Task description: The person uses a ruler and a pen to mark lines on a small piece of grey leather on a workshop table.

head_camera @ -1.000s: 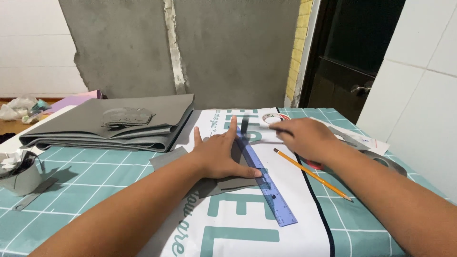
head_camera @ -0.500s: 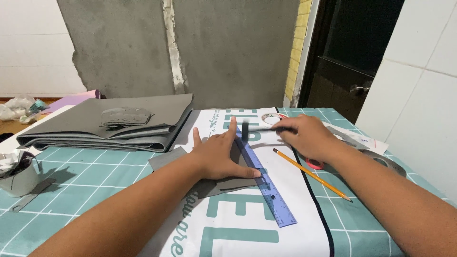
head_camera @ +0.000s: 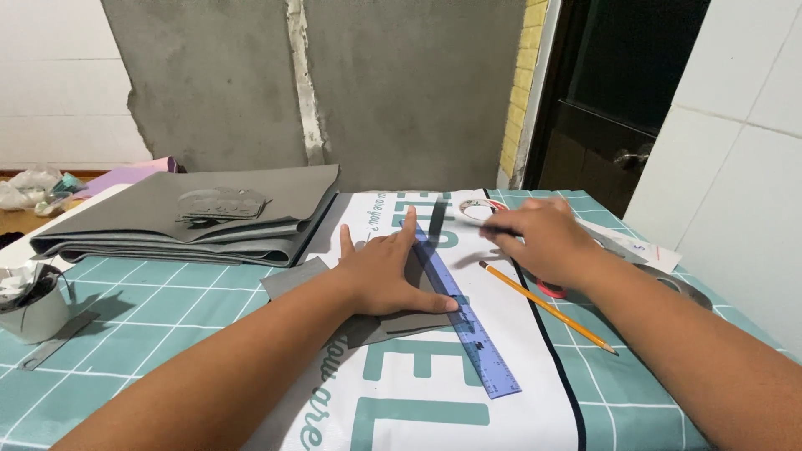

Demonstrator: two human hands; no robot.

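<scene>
A: Ruler (head_camera: 459, 313), blue, flat on a grey sheet (head_camera: 368, 321), running diagonally from near the fingertips down toward the viewer. Pinned by the left hand (head_camera: 386, 271), fingers spread wide, palm pressed down, thumb along the ruler's edge.

B: And the right hand (head_camera: 539, 238)?

A: Closed around a dark tool (head_camera: 434, 221), probably a knife or marker, tip at the ruler's far end. Too blurred to tell which.

B: Any change from 1 second back?

A: Barely. Left hand unmoved, ruler in the same line. Tool now more upright and closer against the ruler's edge than half a second ago, right hand shifted slightly back toward the tape.

B: Meaning?

A: Looks like lining up at the top of the edge, with no stroke down it visible yet.

B: Around them?

A: Pencil (head_camera: 547, 307) just right of the ruler, lying diagonally. Tape roll (head_camera: 476, 209) beyond the right hand. White banner (head_camera: 434, 392) under the sheet, on a teal checked cloth (head_camera: 159, 309). Folded grey stack (head_camera: 200, 221) at the far left, well apart. Small cup (head_camera: 33, 309) of scraps at the left edge.
</scene>
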